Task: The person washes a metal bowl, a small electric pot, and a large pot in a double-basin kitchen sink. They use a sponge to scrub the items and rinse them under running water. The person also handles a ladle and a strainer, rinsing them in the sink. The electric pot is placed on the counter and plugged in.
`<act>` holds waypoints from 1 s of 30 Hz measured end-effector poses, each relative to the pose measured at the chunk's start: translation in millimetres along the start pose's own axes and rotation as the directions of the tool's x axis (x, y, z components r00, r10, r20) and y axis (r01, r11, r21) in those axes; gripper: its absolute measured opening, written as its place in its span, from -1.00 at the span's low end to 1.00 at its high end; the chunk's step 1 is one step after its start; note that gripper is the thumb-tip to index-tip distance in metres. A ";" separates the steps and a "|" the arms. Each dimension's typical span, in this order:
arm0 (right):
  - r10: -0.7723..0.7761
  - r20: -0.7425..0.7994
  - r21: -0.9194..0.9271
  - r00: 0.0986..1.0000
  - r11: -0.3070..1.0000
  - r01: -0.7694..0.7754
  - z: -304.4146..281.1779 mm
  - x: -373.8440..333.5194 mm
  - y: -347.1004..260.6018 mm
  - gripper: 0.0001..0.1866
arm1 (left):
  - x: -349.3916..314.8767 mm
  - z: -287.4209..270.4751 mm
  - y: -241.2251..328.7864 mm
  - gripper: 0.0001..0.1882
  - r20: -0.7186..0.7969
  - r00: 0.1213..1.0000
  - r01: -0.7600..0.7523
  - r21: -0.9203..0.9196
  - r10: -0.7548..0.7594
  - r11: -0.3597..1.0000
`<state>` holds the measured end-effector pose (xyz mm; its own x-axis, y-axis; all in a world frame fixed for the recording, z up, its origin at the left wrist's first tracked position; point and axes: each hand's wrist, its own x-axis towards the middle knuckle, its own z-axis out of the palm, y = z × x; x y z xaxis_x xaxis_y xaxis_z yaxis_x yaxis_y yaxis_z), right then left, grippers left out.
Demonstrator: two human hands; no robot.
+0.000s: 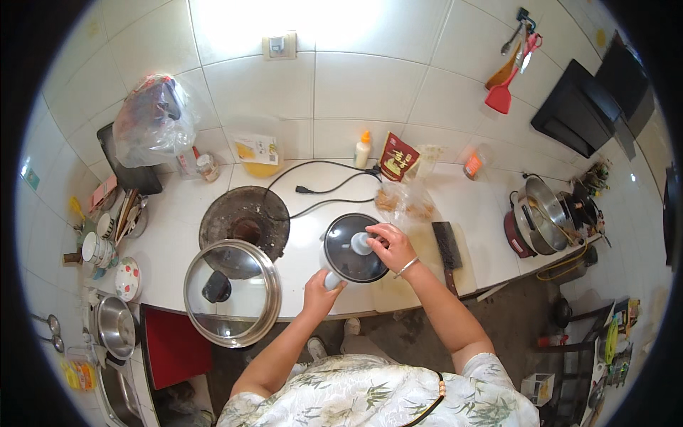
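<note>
A small pot with a pale rim and a dark glass lid (346, 260) stands at the counter's middle, near its front edge. My left hand (320, 293) is closed round the pot's short light-grey handle (332, 280). On the lid's light-grey knob (361, 244) rest the fingers of my right hand (391, 247), closed about it. The lid sits on the pot, and its contents cannot be made out. To the right, a cleaver (447, 249) with a dark blade lies on a pale cutting board (405, 290). A clear bag of brownish food (405, 202) is just behind the pot.
A large steel-rimmed glass lid (267, 292) overhangs the front edge at left, partly over a round dark burner hole (220, 213). A black power cord (324, 202) loops behind the pot. Steel pans (542, 213) stand far right; bowls (92, 248) and a sink (121, 398) are at left.
</note>
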<state>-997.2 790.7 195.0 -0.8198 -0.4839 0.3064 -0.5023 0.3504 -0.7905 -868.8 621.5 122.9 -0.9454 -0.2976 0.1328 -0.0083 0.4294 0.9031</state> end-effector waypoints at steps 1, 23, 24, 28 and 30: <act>-0.041 -0.041 -0.053 0.998 0.998 0.039 7.3 12.0 10.7 -0.83 | 0.9 -5.0 -8.9 -0.65 -0.024 0.999 0.038 0.006 -0.038 0.999; 0.476 0.414 -0.787 0.776 0.616 0.043 120.8 262.7 227.0 -0.16 | 82.5 -6.4 -70.2 -0.69 -0.228 0.912 0.353 0.016 -0.341 0.935; 0.508 0.393 -0.793 0.766 0.609 0.002 120.1 268.2 229.0 -0.14 | 83.4 -4.5 -73.0 -0.69 -0.231 0.913 0.348 0.009 -0.337 0.937; 0.541 0.316 -0.845 0.780 0.535 -0.028 132.5 289.2 249.7 -0.15 | 89.5 -0.3 -74.0 -0.70 -0.244 0.919 0.328 0.040 -0.309 0.944; 0.523 0.283 -0.859 0.804 0.512 -0.030 136.3 296.9 254.7 -0.41 | 89.3 0.2 -75.6 -0.70 -0.237 0.912 0.353 0.036 -0.335 0.935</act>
<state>-1331.0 627.0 12.4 -0.8438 -0.4330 -0.3170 -0.4685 0.8825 0.0417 -952.7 562.6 66.4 -0.7819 -0.6176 -0.0846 -0.3531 0.3271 0.8765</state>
